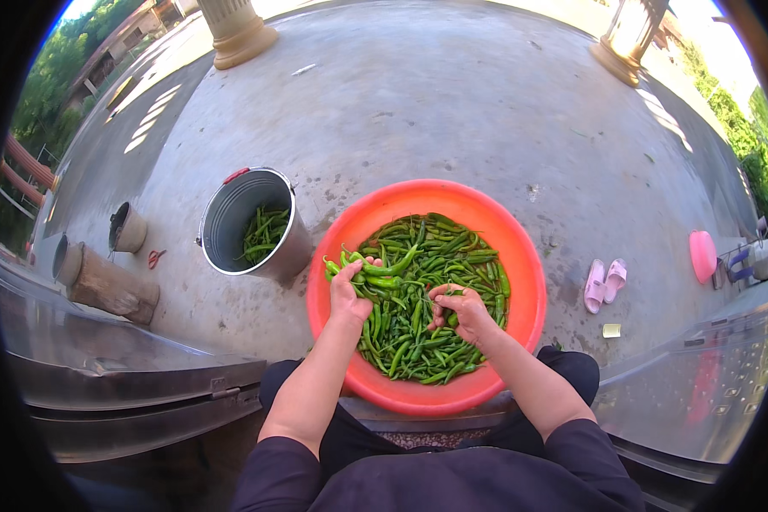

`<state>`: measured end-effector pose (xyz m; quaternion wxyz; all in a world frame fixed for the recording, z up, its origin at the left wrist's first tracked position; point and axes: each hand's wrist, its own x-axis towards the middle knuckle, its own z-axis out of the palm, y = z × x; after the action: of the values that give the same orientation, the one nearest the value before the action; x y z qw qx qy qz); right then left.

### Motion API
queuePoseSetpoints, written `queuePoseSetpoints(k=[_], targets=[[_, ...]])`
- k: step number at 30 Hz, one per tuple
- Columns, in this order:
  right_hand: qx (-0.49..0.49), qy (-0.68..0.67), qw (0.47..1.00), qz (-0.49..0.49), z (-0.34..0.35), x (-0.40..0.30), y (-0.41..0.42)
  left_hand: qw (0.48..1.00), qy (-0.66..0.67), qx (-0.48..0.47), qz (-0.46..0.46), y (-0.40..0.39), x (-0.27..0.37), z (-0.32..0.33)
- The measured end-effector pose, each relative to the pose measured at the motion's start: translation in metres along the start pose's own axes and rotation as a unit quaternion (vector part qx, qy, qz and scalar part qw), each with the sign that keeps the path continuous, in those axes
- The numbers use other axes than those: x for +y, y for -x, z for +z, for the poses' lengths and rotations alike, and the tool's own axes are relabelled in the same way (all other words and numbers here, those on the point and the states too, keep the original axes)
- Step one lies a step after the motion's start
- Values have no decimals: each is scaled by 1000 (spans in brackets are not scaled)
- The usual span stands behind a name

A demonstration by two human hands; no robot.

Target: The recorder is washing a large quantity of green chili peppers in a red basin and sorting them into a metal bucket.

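Note:
My left hand (351, 296) holds a bunch of long green chili peppers (390, 272), whose tips stick out past the fingers on both sides. It is above the left part of a wide orange-red plastic basin (525, 256). Many loose green chili peppers (400, 355) cover the basin's bottom. Over the middle of the heap, my right hand (462, 310) has its fingers curled and its thumb and forefinger pinched. A small green piece (447, 293) shows at those fingertips; whether it belongs to a whole pepper is hidden.
A metal bucket (221, 211) with some green peppers in it stands left of the basin. Farther left are red-handled scissors (155, 258), a small pail (128, 230) and a log (112, 288). Pink sandals (605, 285) lie to the right. Metal door panels (134, 384) flank me.

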<state>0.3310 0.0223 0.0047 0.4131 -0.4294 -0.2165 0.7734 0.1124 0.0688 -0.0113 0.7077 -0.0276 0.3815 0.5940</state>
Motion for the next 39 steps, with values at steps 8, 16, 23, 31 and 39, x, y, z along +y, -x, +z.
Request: queuePoseSetpoints(k=[8, 16, 23, 31, 39], targets=[[48, -255, 966, -19, -25, -13, -15, 948, -258, -175, -64, 36, -21, 21], [67, -174, 979, -80, -17, 18, -13, 906, -352, -228, -61, 38, -51, 12], [103, -218, 969, -48, -1, 16, -11, 818, -496, -291, -4, 36, -70, -7], [73, -307, 941, -120, -34, -31, -20, 913, -356, -191, -54, 55, 5, 18], [72, -233, 966, -82, -30, -27, -12, 808, -367, 114, 446, -48, 213, -7]])
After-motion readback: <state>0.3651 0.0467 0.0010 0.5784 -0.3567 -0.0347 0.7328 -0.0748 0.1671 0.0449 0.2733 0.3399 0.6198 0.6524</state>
